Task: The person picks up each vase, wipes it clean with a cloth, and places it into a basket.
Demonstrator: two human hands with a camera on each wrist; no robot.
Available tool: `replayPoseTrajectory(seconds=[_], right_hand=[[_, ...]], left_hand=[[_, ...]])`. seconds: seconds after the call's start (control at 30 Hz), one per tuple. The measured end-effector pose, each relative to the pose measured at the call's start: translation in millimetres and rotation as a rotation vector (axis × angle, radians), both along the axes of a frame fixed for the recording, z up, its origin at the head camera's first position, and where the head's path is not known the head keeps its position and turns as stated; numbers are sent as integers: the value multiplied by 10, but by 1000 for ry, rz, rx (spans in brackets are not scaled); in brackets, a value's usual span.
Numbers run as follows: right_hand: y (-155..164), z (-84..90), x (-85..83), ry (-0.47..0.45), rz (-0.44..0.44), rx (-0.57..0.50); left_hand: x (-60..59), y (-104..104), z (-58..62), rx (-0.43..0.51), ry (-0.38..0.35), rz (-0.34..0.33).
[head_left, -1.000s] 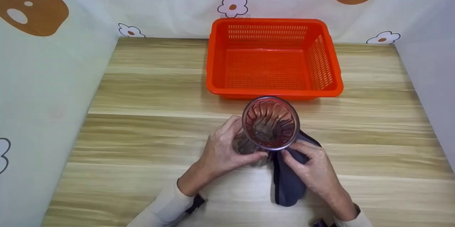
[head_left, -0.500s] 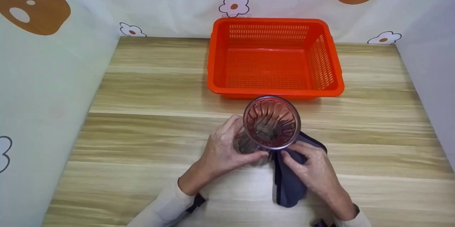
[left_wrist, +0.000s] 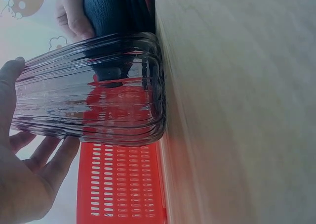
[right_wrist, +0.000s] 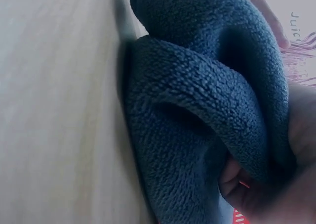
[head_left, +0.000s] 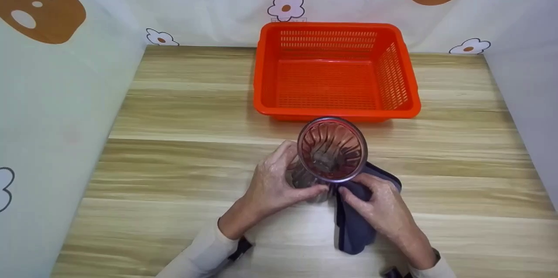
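A ribbed clear glass (head_left: 333,149) stands upright on the table, its round mouth toward the head camera. My left hand (head_left: 272,182) grips its side, with the thumb in front and the fingers behind. In the left wrist view the glass (left_wrist: 89,90) spans the space past the fingers, its base by the tabletop. Close to the glass's right side, my right hand (head_left: 381,206) pinches a dark blue-grey cloth (head_left: 355,230). Thick folds of that fuzzy cloth (right_wrist: 197,85) fill the right wrist view and partly hide the right fingers.
Just behind the glass is an orange-red plastic basket (head_left: 335,113) with slotted walls. The wood-grain table (head_left: 183,138) extends to both sides. White walls (head_left: 209,3) with flower and brown-spot prints enclose the back and sides.
My right thumb and fingers have shifted slightly left along the cloth, nearer the glass. The left hand, glass and basket look unmoved.
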State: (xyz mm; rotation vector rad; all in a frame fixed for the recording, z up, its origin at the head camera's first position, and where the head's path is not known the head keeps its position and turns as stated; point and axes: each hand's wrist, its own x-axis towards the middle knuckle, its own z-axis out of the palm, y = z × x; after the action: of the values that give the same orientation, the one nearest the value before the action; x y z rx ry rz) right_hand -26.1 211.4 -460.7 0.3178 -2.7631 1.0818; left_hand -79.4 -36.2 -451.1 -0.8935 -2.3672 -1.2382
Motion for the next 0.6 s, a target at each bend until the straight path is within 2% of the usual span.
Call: replayPoseTrajectory(seconds=[0.17,0.33,0.43,0.5,0.6], right_hand=[[-24,106,33,-164,-52,43],[-19,232,68,-251,-88,62],[30,330,113,-219,-88,45],[88,405,158,-147,-63,26],[213,531,216,-26,26,5]], left_hand=[[4,-11,3,-6,-3,-1],[4,-12,2,-4,-6,-4],[2,-13,4,-2,1,-4],[0,-15,3,-2,6,-4],[-4,-20,5,-4,7,1]])
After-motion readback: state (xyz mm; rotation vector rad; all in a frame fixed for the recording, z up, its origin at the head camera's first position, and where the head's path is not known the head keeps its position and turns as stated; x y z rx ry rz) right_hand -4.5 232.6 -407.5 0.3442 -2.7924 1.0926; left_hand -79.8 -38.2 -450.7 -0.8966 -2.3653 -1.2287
